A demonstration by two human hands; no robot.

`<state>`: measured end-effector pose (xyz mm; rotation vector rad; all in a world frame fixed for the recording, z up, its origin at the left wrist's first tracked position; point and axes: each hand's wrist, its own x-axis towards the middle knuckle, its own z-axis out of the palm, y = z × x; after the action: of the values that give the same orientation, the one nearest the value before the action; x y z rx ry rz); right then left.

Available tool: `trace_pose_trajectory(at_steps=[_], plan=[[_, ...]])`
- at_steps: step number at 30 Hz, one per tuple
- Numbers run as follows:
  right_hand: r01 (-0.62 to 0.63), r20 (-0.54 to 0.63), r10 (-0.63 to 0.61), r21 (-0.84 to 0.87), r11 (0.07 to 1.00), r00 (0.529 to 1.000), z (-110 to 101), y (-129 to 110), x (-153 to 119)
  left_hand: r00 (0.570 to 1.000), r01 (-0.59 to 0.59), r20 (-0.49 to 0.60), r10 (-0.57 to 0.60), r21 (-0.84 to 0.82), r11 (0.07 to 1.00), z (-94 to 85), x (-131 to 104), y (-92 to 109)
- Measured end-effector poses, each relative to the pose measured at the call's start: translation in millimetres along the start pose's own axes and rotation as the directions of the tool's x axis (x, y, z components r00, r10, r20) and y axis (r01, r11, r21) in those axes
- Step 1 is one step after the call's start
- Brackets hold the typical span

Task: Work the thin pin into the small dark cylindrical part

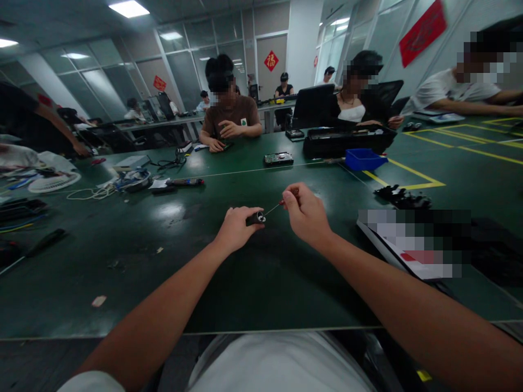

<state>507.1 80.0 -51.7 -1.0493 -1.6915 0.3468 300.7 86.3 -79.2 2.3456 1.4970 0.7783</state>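
My left hand [238,228] is closed around a short dark cylinder [254,219], whose pale, metallic-looking open end faces right. Between thumb and fingers, my right hand [306,212] grips a screwdriver [281,202] with a reddish-brown handle and a thin shaft. The shaft slants down to the left, and its tip is at the cylinder's open end; whether it is inside I cannot tell. Both hands are above the green tabletop, close to its front edge. Most of the cylinder is hidden by my left fingers.
Ahead lie a circuit-like device [278,158], a blue bin [365,159] and a long black case [347,142]. A dark tool [180,185] and tangled cables [133,179] are on the left, a long screwdriver [47,239] farther left. Papers [412,250] lie right. A person [232,109] sits opposite.
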Motion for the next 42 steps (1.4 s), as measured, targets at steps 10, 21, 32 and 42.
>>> trace_pose_trajectory(at_steps=[10,21,32,42], plan=[[-0.044,-0.022,0.042,-0.083,0.996,0.999,0,1,2,0.998,0.058,-0.026,-0.062,-0.126,0.990,-2.6,-1,1],[-0.033,0.001,0.034,-0.154,0.987,0.999,-1,0,2,0.935,0.146,-0.061,-0.350,-0.832,0.536,2.6,9,-3],[-0.022,0.012,0.025,-0.204,0.979,1.000,1,-2,1,0.995,0.069,-0.063,-0.078,-0.134,0.989,-2.9,1,12],[-0.017,0.041,0.027,-0.215,0.976,0.999,1,-3,1,0.989,-0.038,0.150,0.002,0.236,0.971,19.9,8,7]])
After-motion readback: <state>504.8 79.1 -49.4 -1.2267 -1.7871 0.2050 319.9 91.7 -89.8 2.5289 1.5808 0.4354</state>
